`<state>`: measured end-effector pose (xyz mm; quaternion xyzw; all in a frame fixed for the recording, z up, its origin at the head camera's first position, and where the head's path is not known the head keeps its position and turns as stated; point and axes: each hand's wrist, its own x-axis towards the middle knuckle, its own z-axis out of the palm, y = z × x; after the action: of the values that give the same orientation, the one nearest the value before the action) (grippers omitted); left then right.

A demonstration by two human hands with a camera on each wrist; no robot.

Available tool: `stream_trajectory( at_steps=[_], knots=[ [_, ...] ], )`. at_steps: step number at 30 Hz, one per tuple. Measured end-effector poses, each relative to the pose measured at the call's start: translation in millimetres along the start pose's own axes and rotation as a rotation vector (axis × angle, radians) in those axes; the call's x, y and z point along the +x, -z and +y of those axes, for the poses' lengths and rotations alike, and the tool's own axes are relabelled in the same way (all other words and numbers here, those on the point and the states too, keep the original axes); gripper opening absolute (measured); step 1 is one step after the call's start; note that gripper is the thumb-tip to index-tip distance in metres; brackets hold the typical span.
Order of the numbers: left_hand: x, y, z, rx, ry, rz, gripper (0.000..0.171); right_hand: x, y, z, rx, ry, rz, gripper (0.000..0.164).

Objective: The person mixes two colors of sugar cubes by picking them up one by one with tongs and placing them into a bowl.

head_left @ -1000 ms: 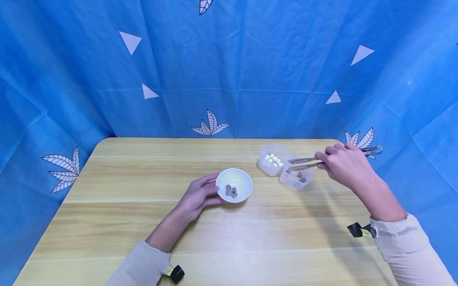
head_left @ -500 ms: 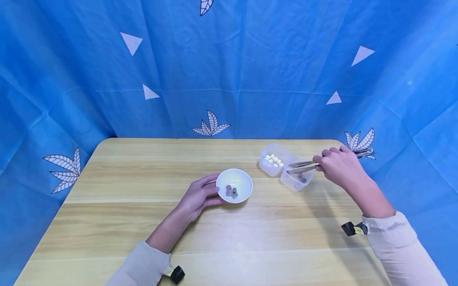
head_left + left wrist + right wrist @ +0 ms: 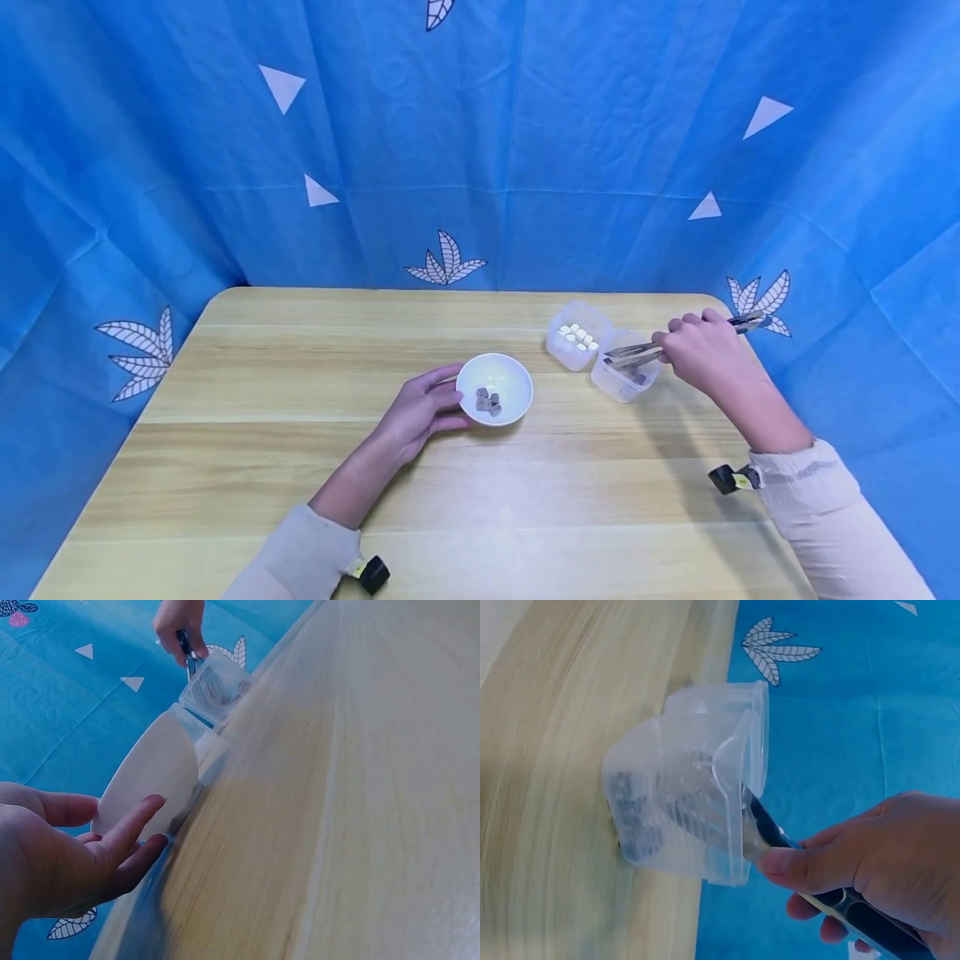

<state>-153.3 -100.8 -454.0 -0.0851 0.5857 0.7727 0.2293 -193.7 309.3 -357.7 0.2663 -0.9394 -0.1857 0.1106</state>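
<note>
In the head view my left hand (image 3: 412, 414) holds a small white bowl (image 3: 513, 377) by its left side. Several brownish cubes (image 3: 487, 403) lie in the bowl. The left wrist view shows my fingers spread against the outside of the bowl (image 3: 150, 776). My right hand (image 3: 705, 357) grips metal tongs (image 3: 637, 348) with dark handles. Their tips reach down into a clear plastic container (image 3: 613, 387). Through its wall, the right wrist view shows the tong heads and a few dark cubes (image 3: 630, 799). I cannot tell whether the tongs pinch a cube.
A second clear container (image 3: 561, 354) with several white pieces (image 3: 576, 336) stands against the first, on its left and farther back. Both stand on a light wooden table (image 3: 300, 350), near its far right part. A blue patterned curtain (image 3: 480, 150) hangs behind the table.
My right hand has moved slightly left and lower, and the tongs reach deeper into the right container with their arms closer together. My left hand and the bowl stay in place.
</note>
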Motion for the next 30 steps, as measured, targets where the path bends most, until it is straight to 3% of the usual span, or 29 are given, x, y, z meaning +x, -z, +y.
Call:
stream_trajectory(
  at_steps=[5, 15, 23, 30],
  knots=[
    [0.1, -0.8, -0.2, 0.001, 0.008, -0.005, 0.057, 2, -1, -9, -0.042, 0.0, 0.031, 0.01],
    [0.7, 0.1, -1.1, 0.001, 0.003, 0.004, 0.058, 15, -3, -27, -0.177, 0.061, 0.104, 0.02],
    [-1.4, 0.8, 0.0, 0.006, 0.005, 0.019, 0.056, 11, -5, -32, -0.162, 0.057, 0.141, 0.026],
    [-0.1, -0.3, -1.2, 0.006, -0.002, 0.012, 0.056, 0, -17, -23, -0.15, 0.062, 0.265, 0.02]
  ],
)
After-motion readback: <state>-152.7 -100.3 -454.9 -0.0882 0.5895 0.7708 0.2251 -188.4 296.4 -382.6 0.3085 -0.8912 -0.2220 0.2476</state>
